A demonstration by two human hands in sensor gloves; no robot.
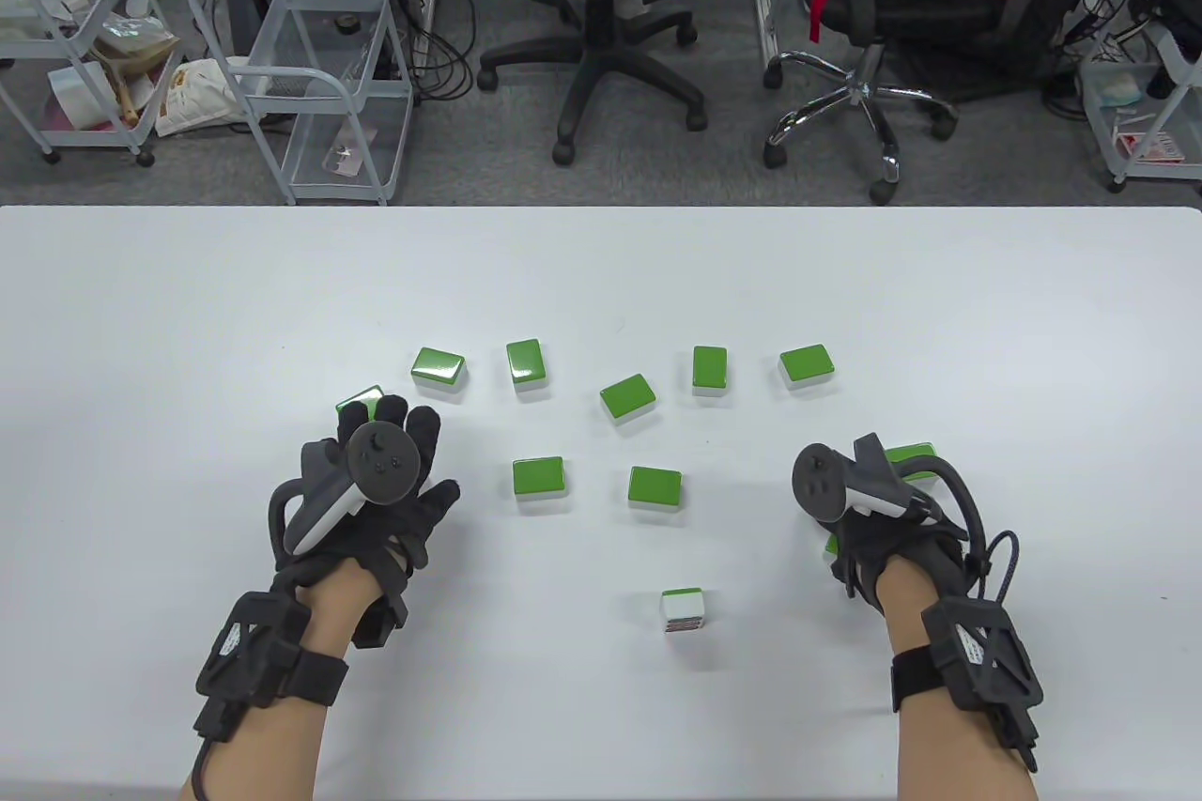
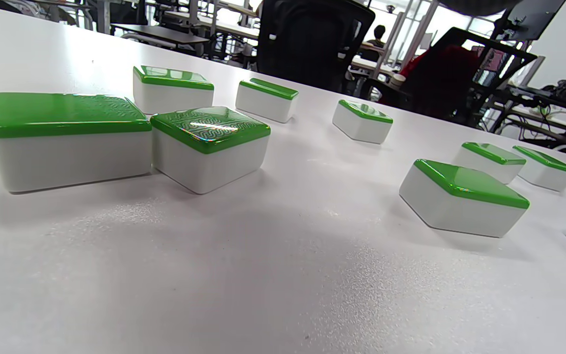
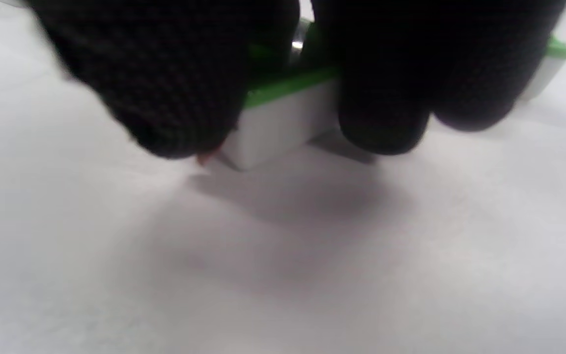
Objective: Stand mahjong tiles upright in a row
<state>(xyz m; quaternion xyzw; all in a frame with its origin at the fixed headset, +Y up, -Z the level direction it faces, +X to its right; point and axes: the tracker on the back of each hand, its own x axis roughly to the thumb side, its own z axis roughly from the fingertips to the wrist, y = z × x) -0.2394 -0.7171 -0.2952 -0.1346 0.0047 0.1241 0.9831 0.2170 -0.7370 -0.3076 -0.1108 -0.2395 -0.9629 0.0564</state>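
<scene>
Several mahjong tiles lie flat, green backs up, on the white table [image 1: 188,294], among them one at the back left [image 1: 438,366] and one in the middle [image 1: 538,476]. One tile [image 1: 683,610] stands upright near the front centre. My left hand [image 1: 399,454] lies with fingers spread, its fingertips over a flat tile [image 1: 362,398]; no fingers show in the left wrist view, where two tiles [image 2: 67,137] [image 2: 209,145] sit close by. My right hand [image 1: 850,547] pinches a tile [image 3: 283,123] between thumb and fingers [image 3: 381,98], low at the table; only a green sliver of it [image 1: 830,546] shows from above.
Another flat tile [image 1: 909,455] lies just beyond my right hand and shows in the right wrist view [image 3: 553,54]. Two office chairs [image 1: 601,3] and wire carts [image 1: 310,78] stand past the table's far edge.
</scene>
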